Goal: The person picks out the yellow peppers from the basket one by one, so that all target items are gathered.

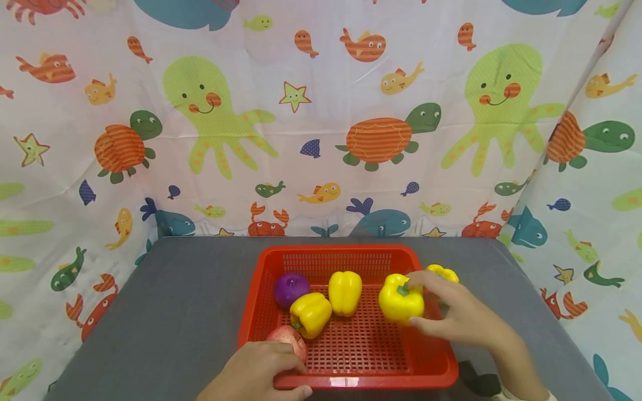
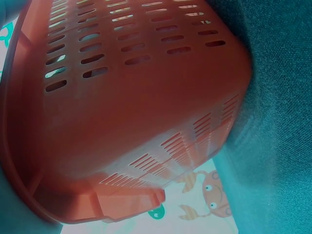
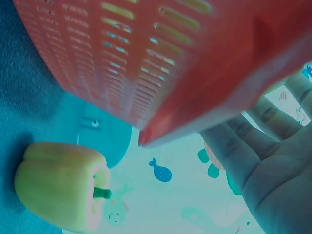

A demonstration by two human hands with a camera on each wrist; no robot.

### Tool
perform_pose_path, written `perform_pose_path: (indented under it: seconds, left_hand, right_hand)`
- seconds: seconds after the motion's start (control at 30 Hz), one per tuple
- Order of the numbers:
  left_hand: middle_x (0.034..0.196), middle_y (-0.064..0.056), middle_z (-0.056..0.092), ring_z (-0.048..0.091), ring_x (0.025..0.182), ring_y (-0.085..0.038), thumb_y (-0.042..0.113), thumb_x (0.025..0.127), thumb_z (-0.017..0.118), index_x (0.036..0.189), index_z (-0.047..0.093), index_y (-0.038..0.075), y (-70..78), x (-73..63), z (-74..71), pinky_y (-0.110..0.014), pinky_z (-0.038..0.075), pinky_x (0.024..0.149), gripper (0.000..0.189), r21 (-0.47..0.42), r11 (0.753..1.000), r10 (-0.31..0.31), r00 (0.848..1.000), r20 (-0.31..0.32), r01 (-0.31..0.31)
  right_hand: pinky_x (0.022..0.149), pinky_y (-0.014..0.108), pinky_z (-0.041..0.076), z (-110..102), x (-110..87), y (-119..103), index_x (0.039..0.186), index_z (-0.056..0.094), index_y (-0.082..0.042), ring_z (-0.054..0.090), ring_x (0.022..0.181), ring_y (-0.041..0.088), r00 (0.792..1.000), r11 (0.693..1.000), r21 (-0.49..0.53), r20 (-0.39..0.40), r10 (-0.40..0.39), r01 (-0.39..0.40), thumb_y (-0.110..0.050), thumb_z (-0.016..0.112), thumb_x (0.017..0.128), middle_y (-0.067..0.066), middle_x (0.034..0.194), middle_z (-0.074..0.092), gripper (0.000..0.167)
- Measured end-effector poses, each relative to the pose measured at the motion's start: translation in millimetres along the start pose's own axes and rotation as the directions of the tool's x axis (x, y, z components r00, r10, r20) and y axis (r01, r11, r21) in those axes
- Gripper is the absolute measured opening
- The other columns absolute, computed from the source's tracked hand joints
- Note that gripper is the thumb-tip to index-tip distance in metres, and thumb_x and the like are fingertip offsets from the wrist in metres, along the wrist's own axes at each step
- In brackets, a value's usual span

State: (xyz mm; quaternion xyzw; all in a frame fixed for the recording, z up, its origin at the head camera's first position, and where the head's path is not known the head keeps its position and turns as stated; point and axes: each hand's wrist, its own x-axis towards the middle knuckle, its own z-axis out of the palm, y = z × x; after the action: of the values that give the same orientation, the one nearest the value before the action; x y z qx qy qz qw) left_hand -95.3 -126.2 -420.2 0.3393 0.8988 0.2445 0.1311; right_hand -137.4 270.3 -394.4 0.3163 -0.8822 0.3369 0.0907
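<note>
My right hand [image 1: 453,314] holds a yellow bell pepper [image 1: 400,301] between thumb and fingers, over the right side of a red plastic basket [image 1: 346,382]. At the basket's front left corner, my left hand [image 1: 258,370] grips the rim, with fingers over it and thumb in front. Inside the basket lie two more yellow bell peppers, one upright [image 1: 345,293] and one tilted [image 1: 312,316]. A purple onion [image 1: 292,289] sits at the left wall. Beside the left hand is a round pinkish-red fruit [image 1: 288,338], partly hidden by that hand.
Another yellow bell pepper [image 3: 61,185] lies on the grey table [image 1: 150,323] to the right of the basket, partly behind the right hand in the head view. A dark object [image 1: 478,380] shows near the right forearm. A patterned sea-animal curtain [image 1: 311,184] encloses the back and sides.
</note>
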Motion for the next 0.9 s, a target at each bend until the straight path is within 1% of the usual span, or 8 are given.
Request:
perform_pose_path:
  seconds: [0.17,0.37,0.63,0.77,0.9]
  left_hand:
    - [0.082,0.028,0.058,0.051,0.068,0.003,0.061,0.089,0.063,0.097,0.073,0.033,-0.2,0.9,0.5,-0.022,0.044,0.063,0.032,0.006,1.0,0.019,1.0,-0.013,-0.019]
    - [0.076,0.029,0.054,0.049,0.065,0.004,0.062,0.09,0.062,0.089,0.068,0.035,-1.5,0.7,1.2,-0.022,0.041,0.059,0.027,0.02,0.999,0.041,0.999,-0.035,-0.04]
    - [0.077,0.028,0.055,0.049,0.065,0.003,0.062,0.089,0.063,0.09,0.068,0.036,-1.1,0.5,1.5,-0.022,0.041,0.059,0.027,0.008,1.0,0.023,0.999,-0.039,-0.023]
    - [0.078,0.029,0.056,0.05,0.066,0.003,0.061,0.089,0.064,0.092,0.07,0.035,-0.6,0.2,2.0,-0.022,0.041,0.059,0.026,0.005,1.0,0.019,0.999,-0.035,-0.019]
    - [0.079,0.029,0.057,0.05,0.067,0.003,0.061,0.088,0.064,0.093,0.07,0.035,-0.6,0.3,2.4,-0.023,0.041,0.059,0.027,0.006,1.0,0.016,0.999,-0.033,-0.016]
  right_hand:
    - [0.074,0.035,0.058,-5,-0.6,1,0.123,0.058,-0.023,0.057,0.098,0.013,0.999,1.0,0.03,-0.031,-0.008,0.009,-0.013,0.088,0.075,-0.008,0.119,0.059,0.057]
    - [0.072,0.035,0.058,-9,-1.2,0,0.123,0.058,-0.023,0.059,0.1,0.016,0.999,0.999,0.035,-0.051,0.014,-0.012,-0.012,0.088,0.076,-0.005,0.124,0.059,0.057]
    - [0.073,0.039,0.058,-14,-3.6,3,0.121,0.058,-0.022,0.06,0.103,0.016,0.996,1.0,0.01,-0.089,0.029,-0.028,-0.014,0.088,0.077,-0.003,0.129,0.058,0.054]
    - [0.072,0.038,0.058,-17,-5.4,7,0.12,0.057,-0.022,0.059,0.102,0.015,0.994,1.0,0.002,-0.105,0.026,-0.026,-0.012,0.088,0.077,-0.002,0.13,0.058,0.054]
    - [0.072,0.038,0.058,-19,-7.0,11,0.119,0.056,-0.021,0.058,0.102,0.013,0.991,0.999,-0.017,-0.128,0.026,-0.029,-0.007,0.088,0.074,-0.002,0.13,0.058,0.057]
